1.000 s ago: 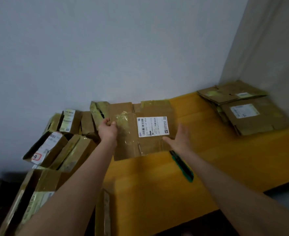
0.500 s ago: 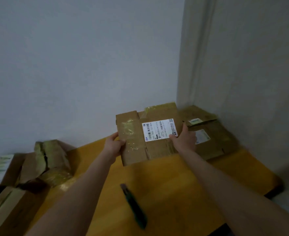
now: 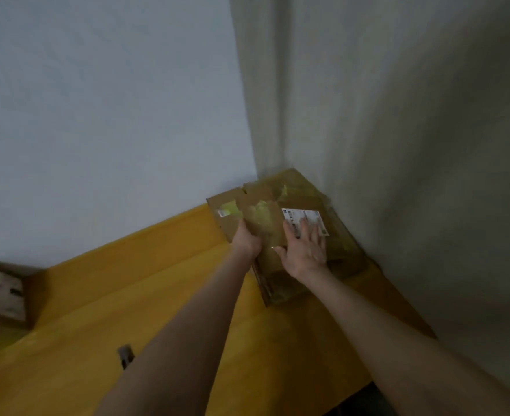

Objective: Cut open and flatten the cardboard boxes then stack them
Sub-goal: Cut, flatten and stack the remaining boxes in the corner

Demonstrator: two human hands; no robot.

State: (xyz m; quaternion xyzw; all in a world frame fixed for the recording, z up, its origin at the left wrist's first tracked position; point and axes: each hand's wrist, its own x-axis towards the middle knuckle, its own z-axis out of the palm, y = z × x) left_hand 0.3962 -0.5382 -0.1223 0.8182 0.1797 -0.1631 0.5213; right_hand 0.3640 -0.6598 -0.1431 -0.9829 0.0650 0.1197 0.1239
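Note:
A flattened cardboard box (image 3: 265, 217) with a white shipping label and shiny tape lies on top of the stack of flattened boxes (image 3: 342, 244) in the table's far right corner. My left hand (image 3: 246, 240) grips the flattened box's left edge, fingers curled round it. My right hand (image 3: 304, 250) lies flat on top of it, fingers spread over the label, pressing down. The utility knife (image 3: 125, 355) lies on the yellow table, mostly hidden behind my left forearm.
The yellow table (image 3: 127, 295) runs along a grey wall, and a second wall closes the corner at right. Unflattened boxes (image 3: 4, 298) stand at the far left. The table's front edge shows at lower right.
Both hands carried the flattened box to the right and set it down on the corner stack. My right hand went from holding its edge to pressing flat on top.

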